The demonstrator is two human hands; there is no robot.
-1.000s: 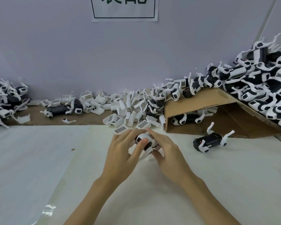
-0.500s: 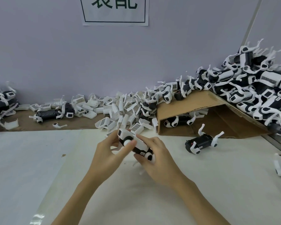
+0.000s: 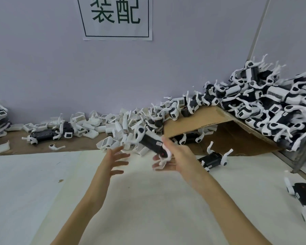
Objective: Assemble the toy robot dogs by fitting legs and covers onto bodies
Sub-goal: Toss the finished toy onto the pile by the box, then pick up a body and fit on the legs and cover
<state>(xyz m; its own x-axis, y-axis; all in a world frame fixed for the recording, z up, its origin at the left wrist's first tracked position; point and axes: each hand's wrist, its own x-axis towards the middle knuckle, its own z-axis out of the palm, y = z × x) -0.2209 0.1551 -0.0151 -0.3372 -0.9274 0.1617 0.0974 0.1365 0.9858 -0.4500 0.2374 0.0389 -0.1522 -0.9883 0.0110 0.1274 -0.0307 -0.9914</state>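
White table (image 3: 148,200) runs w/ a brown strip along the wall. Far right, big heap of finished toy dogs (image 3: 265,106) sits on a tilted cardboard sheet (image 3: 201,119); loose white covers (image 3: 102,124) are piled at centre back. Right hand (image 3: 173,156) is raised above the table, blurred, fingers curled round the rear end of a black toy dog body (image 3: 152,142) w/ white legs, tilted up-left. Left hand (image 3: 113,160) hovers just beside it, fingers spread wide, holding nothing. Another dog (image 3: 214,158) stands near the cardboard.
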